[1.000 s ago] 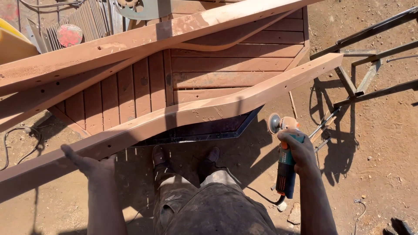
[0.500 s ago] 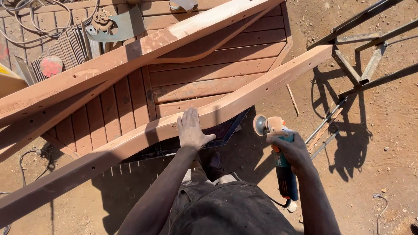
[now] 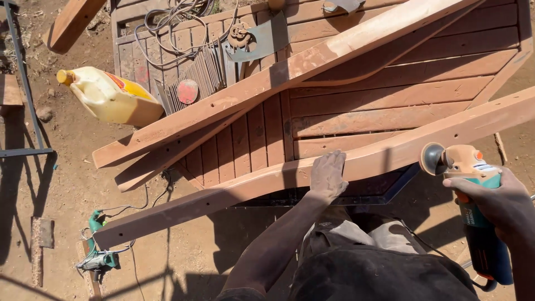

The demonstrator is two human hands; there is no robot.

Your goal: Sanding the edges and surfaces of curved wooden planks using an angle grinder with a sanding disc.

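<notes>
Head view: 1 hand flat on a long timber beam, the other gripping an angle grinder

The left hand point(image 3: 327, 175) lies palm down, fingers together, on the near wooden beam point(image 3: 234, 192), which runs diagonally across a slatted wooden panel point(image 3: 356, 106). The right hand point(image 3: 493, 198) is wrapped around the body of a teal and orange angle grinder point(image 3: 465, 184), its disc just beside the beam's lower edge. A 2nd beam point(image 3: 278, 78) crosses the panel farther off. A yellow jug point(image 3: 108, 97) lies on the dirt at left, and a green power tool point(image 3: 96, 251) sits on the ground below
</notes>
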